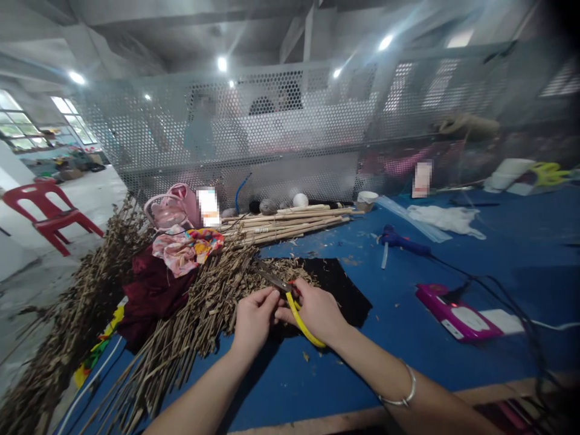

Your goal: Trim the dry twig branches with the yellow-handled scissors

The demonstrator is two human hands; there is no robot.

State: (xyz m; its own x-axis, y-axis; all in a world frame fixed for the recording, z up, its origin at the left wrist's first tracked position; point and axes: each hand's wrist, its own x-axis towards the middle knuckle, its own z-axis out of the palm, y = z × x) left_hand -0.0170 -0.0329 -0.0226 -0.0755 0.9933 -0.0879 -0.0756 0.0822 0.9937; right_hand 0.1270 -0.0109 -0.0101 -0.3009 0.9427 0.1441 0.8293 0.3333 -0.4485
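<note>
- Currently, right hand (pixel 319 311) gripping scissors (pixel 291 302), fingers wrapped round yellow handle, blades pointing up-left.
- Left hand (pixel 254 317) just beside the blades, fingertips pinched together; can't tell what, if anything, is between them.
- Scissors over black cloth (pixel 351 296), in front of the person, on blue table (pixel 335 380).
- Dried stalks (pixel 194 320) piled left of the hands, loose bits scattered on the cloth.
- Dark red cloth (pixel 156 296) left of that pile, floral cloth (pixel 170 251) by its top.
- Wooden sticks (pixel 294 226) lying beyond the pile.
- Right side of table: blue glue gun (pixel 403 243), magenta box (pixel 460 314) nearer, cables.
- Bracelet (pixel 410 389) on right forearm.
- Red chair (pixel 49 211) on floor, far left.
</note>
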